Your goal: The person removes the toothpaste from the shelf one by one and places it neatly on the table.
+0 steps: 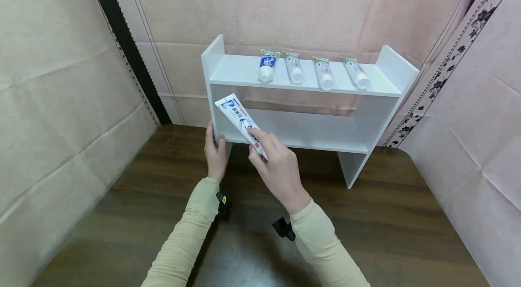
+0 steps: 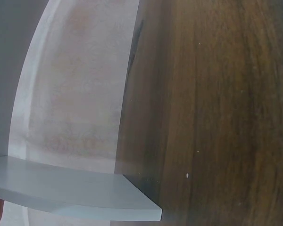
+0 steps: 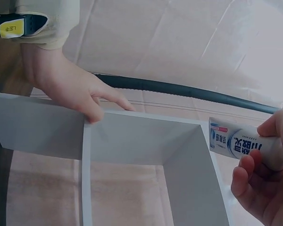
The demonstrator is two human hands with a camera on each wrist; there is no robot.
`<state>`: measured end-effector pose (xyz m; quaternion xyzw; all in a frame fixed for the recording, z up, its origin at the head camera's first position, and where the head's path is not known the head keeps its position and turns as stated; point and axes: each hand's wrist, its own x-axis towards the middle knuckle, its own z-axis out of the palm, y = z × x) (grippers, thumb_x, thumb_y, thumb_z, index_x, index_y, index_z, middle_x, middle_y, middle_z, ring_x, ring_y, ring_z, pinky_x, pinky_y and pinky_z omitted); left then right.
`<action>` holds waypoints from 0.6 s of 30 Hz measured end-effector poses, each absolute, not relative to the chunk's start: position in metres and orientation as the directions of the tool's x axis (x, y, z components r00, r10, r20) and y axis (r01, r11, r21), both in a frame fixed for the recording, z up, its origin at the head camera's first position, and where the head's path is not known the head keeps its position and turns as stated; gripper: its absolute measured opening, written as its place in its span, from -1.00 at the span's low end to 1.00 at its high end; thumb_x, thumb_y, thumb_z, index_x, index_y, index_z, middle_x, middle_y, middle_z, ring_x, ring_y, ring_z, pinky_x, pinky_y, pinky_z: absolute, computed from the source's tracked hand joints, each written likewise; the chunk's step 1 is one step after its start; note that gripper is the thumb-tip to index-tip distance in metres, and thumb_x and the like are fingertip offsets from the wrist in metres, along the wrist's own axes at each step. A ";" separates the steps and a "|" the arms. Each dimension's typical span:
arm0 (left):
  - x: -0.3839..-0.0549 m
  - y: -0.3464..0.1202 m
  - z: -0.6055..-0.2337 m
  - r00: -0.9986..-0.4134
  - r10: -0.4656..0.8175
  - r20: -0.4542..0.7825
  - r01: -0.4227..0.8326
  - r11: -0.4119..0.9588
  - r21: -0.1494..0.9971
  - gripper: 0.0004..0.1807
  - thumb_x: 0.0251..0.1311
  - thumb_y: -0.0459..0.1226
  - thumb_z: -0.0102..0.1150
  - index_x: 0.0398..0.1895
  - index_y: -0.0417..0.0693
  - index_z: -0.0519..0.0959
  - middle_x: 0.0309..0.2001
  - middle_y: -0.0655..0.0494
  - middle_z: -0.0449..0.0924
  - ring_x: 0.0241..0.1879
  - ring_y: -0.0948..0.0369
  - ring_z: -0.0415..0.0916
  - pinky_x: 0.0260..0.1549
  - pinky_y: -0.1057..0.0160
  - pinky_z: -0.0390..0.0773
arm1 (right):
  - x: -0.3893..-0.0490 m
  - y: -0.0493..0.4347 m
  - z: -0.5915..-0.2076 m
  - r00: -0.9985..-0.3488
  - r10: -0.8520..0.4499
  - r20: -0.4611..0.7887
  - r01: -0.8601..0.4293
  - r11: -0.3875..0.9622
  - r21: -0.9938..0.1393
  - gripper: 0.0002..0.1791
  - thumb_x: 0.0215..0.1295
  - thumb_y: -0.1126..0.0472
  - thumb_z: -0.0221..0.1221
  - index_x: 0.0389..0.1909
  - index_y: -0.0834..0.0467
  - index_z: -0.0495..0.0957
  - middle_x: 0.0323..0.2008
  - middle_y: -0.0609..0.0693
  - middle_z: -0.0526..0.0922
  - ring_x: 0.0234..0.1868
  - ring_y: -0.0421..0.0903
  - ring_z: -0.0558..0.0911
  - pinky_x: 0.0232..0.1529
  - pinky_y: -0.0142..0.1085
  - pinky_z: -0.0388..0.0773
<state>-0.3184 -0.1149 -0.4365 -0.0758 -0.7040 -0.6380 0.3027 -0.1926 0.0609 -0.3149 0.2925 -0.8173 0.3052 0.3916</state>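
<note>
Your right hand grips a white-and-blue toothpaste tube, fingers curled round its lower end, held tilted before the white shelf unit's lower left opening. Blue characters on it, unreadable. Your left hand holds the unit's left wall, fingers wrapped round its edge. Four tubes lie on the top shelf. Unit stands on the brown table.
</note>
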 end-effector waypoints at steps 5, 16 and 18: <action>-0.325 -0.117 -0.444 -0.787 -0.298 0.539 0.513 0.169 0.842 -0.38 0.42 -0.21 -0.12 0.50 0.38 0.07 0.44 0.12 0.22 0.31 0.04 0.31 0.23 -0.14 0.37 | -0.192 0.062 -0.319 -0.519 -0.246 0.818 -0.727 0.631 -0.272 -0.64 0.26 0.30 0.16 0.10 0.16 0.53 -0.17 0.10 0.69 -0.37 -0.12 0.65 -0.49 -0.39 0.56; -0.325 -0.116 -0.443 -0.786 -0.306 0.537 0.522 0.135 0.842 -0.39 0.42 -0.24 -0.13 0.49 0.33 0.10 0.44 0.09 0.23 0.30 0.07 0.30 0.24 -0.12 0.34 | -0.189 0.066 -0.330 -0.517 -0.250 0.819 -0.744 0.603 -0.286 -0.64 0.23 0.33 0.18 0.07 0.17 0.56 -0.11 0.12 0.71 -0.29 -0.10 0.67 -0.37 -0.33 0.63; -0.318 -0.114 -0.436 -0.794 -0.304 0.527 0.515 0.123 0.848 -0.39 0.42 -0.28 -0.16 0.51 0.23 0.09 0.43 0.02 0.22 0.31 0.04 0.28 0.26 -0.13 0.31 | -0.188 0.066 -0.334 -0.519 -0.252 0.817 -0.747 0.598 -0.290 -0.63 0.22 0.33 0.19 0.07 0.17 0.56 -0.16 0.11 0.71 -0.33 -0.12 0.65 -0.40 -0.36 0.60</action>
